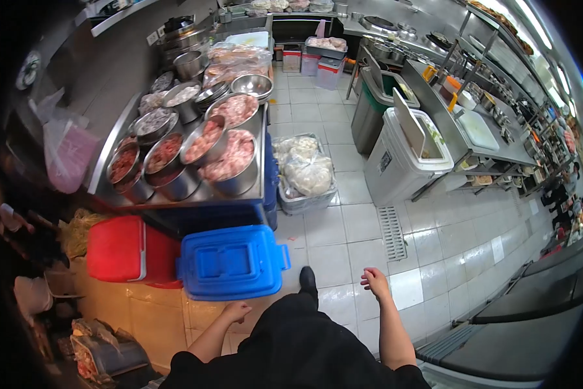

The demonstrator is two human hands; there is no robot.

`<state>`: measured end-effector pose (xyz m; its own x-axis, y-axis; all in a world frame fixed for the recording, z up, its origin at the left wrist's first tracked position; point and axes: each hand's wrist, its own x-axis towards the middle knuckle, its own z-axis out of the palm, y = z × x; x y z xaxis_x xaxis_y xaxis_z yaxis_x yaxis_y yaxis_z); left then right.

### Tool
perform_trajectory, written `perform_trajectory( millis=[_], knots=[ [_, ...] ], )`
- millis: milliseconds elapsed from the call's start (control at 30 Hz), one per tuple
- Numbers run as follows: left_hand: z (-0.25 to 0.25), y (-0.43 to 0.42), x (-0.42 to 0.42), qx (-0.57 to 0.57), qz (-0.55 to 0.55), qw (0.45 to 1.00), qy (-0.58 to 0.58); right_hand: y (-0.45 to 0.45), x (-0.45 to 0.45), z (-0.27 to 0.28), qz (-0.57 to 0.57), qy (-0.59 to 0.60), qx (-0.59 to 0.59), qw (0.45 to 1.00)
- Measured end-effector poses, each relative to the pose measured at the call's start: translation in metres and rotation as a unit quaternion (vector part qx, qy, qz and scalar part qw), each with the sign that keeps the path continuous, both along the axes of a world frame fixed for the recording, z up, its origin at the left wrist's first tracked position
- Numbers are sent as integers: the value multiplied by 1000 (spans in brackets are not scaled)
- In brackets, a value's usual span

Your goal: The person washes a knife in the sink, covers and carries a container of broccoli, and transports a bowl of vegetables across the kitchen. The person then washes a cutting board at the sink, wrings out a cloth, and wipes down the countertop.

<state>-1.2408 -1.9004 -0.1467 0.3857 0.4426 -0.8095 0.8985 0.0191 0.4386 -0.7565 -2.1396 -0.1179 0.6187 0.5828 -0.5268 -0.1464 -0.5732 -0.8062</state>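
Note:
My left hand (238, 312) hangs low with its fingers curled in, holding nothing visible, just below the front edge of a blue lidded bin (232, 262). Out to the right, my right hand (374, 282) is over the tiled floor, its fingers loosely bent and somewhat apart, with nothing in it. Neither hand touches anything. Left of the blue bin stands a red box (116, 249). Behind them, a steel table (103, 170) bears several metal bowls and pots of raw meat, among them a large pot of pink meat (230, 162).
A crate with bagged white food (306, 172) stands on the floor beside the table. Right of the aisle are a white bin (405, 152) with its lid raised, a green bin (376, 104) and a steel counter (470, 144). A floor drain (391, 233) lies ahead right; people show at far right.

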Motion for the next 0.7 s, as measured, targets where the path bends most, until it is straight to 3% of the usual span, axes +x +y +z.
perform_trajectory(
  millis=[67,200,300,333,367,433,467,533,600,633,700],
  knots=[
    [-29,8,44,-13,16,1000,-15,15,43,-11,5,10,-3,1000],
    [-91,48,165,-29,9,996,-89,-20,119,-70,26,22,-150,988],
    [-67,104,286,-26,-20,996,-88,-88,165,-89,86,57,-288,952],
    [-58,126,324,21,-30,994,-105,-83,169,-48,43,53,-313,947],
    [-47,148,358,69,-40,990,-120,-84,184,-29,74,48,-338,937],
    [-25,201,422,106,-58,976,-179,-73,209,-5,-59,39,-301,951],
    [-15,227,452,115,-51,972,-197,-61,229,-4,-57,42,-300,951],
    [-1,276,506,126,-42,969,-210,-38,280,-4,-227,50,-117,965],
    [18,322,553,188,-34,961,-202,6,353,0,-274,-62,-13,960],
    [31,339,575,138,27,969,-204,38,396,12,-283,-118,35,951],
    [-1,378,604,155,38,971,-178,119,478,62,-291,-204,114,928]
  ],
)
